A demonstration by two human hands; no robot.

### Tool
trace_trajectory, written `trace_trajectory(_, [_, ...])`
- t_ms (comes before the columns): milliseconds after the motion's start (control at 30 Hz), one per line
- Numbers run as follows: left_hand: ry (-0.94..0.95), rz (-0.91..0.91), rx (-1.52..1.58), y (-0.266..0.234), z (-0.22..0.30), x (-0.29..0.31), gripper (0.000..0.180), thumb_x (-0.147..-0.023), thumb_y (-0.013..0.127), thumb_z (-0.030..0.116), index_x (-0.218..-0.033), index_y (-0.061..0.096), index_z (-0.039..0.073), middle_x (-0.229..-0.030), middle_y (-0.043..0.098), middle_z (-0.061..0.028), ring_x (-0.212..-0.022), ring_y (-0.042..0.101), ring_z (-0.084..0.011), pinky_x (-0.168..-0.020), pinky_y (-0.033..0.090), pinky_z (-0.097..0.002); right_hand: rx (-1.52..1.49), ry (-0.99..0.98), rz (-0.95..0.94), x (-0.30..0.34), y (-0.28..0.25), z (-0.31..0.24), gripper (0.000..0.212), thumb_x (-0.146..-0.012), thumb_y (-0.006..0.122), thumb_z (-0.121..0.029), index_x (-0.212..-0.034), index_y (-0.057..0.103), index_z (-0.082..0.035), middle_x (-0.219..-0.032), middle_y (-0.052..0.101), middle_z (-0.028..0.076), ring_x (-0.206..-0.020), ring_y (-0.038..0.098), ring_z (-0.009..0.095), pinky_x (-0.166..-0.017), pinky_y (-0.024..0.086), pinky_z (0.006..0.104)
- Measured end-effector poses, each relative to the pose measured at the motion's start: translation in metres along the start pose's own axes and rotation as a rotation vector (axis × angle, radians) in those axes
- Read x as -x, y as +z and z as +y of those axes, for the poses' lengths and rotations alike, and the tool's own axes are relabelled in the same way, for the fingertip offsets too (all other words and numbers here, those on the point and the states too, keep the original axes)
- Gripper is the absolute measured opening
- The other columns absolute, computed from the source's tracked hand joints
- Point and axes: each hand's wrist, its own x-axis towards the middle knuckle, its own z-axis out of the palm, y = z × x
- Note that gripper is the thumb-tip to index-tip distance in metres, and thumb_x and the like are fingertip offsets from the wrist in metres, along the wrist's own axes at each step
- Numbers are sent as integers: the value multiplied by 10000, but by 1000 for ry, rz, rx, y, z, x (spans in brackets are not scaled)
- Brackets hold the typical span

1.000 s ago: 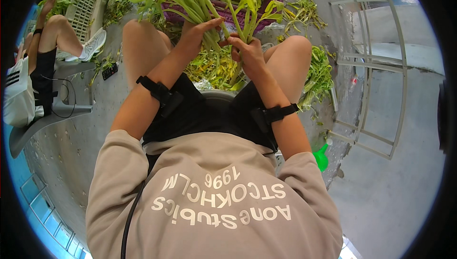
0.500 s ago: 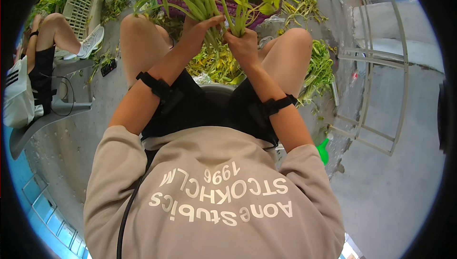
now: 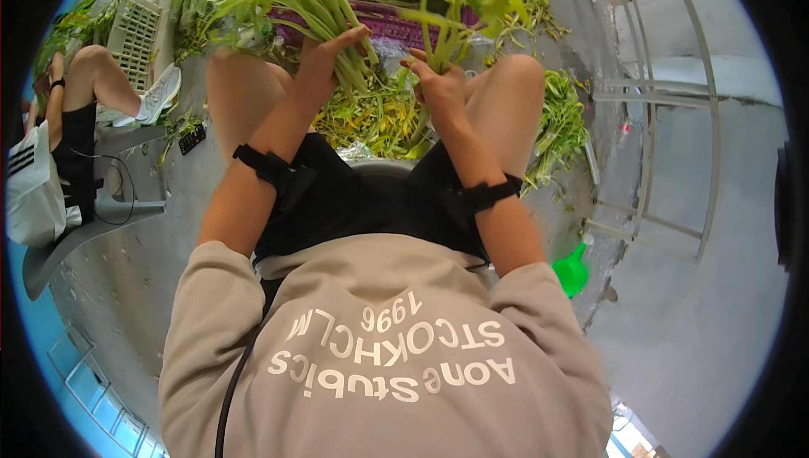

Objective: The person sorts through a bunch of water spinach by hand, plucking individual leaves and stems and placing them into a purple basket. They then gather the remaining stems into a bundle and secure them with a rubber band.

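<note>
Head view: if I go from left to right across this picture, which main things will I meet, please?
Pale slatted crate, black remote-like object, left hand holding a larger green bunch, right hand holding a smaller green bunch, green bulb-shaped object, grey metal frame.

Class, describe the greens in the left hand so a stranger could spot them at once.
Start at the purple crate at the picture's top. Just below it in view, the left hand grips a bunch of greens. It is visibly fuller, with more stems, than the leafy bunch in the right hand.
</note>
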Motion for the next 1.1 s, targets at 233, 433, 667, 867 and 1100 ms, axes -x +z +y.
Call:
trace_trajectory(233, [-228, -16, 23, -4, -9, -3, 292, -934, 704, 200, -1163, 670, 21, -1102, 672, -55, -1025, 644, -162, -867, 547, -334, -175, 143, -20, -3, -9, -12, 245, -907, 680, -127, -1107, 714, 11, -927, 726, 81, -547, 544, 101, -489, 446, 273])
trace_trajectory(433, [-208, -144, 17, 6, -8, 0, 242, -918, 711, 112, -1128, 649, 9, -995, 682, -69, -874, 684, -187, -777, 555, -326, -312, 261, -131, -1, -9, -22, 219, -946, 704, -229, -961, 669, -13, -858, 674, 73, -579, 562, 135, -501, 454, 268])
trace_trajectory(667, [-118, -176, -46, 5, -13, -2, 219, -912, 728, 102, -1097, 634, 30, -931, 672, -56, -824, 679, -174, -695, 544, -315, -278, 173, -336, 2, -6, -18, 255, -955, 714, -291, -947, 626, -52, -771, 616, 39, -590, 565, 144, -526, 451, 267])
trace_trajectory(867, [-184, -150, -70, 8, -8, 1, 197, -915, 727, 126, -1059, 636, 26, -865, 680, -73, -725, 667, -171, -642, 521, -303, -244, 94, -385, 1, -6, -12, 265, -969, 707, -307, -939, 616, -60, -695, 539, -7, -565, 493, 98, -507, 370, 254])
trace_trajectory(1100, [-214, -183, 81, 13, -10, 6, 250, -915, 717, 107, -1132, 638, 14, -1020, 701, -84, -834, 677, -168, -678, 544, -299, -506, 233, -459, 3, -7, -17, 252, -989, 686, -279, -905, 617, -52, -676, 524, -20, -548, 451, 67, -475, 314, 245])
